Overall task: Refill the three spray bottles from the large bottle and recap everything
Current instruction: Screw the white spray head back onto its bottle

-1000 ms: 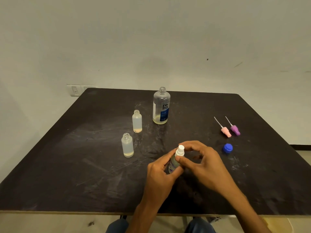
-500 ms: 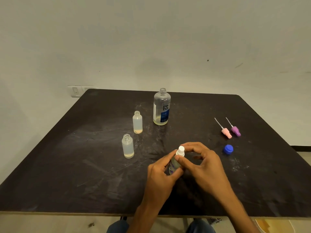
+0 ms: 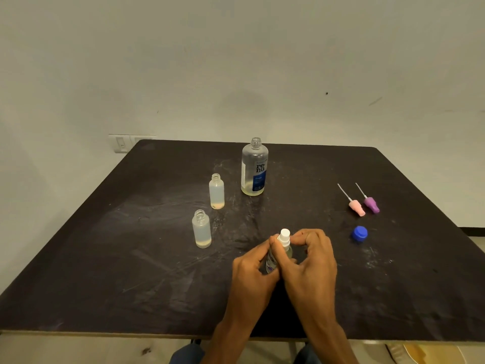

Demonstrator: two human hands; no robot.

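Observation:
Near the table's front middle, my left hand (image 3: 252,271) grips the body of a small clear spray bottle (image 3: 273,261). My right hand (image 3: 312,261) pinches its white spray head (image 3: 284,236) with thumb and fingers. Two more small frosted bottles stand uncapped to the left: one nearer (image 3: 201,229), one farther (image 3: 216,191), each with a little yellowish liquid at the bottom. The large clear bottle (image 3: 254,168) with a blue label stands uncapped behind them, nearly empty. A pink spray head (image 3: 356,207), a purple spray head (image 3: 371,204) and a blue cap (image 3: 359,233) lie at the right.
The dark scratched table (image 3: 131,258) stands against a pale wall with a switch plate (image 3: 122,143) at the back left. The pink and purple spray heads have thin dip tubes pointing away from me.
My right-hand fingers have shifted slightly around the white spray head. The bottle stays in the same spot in my left hand.

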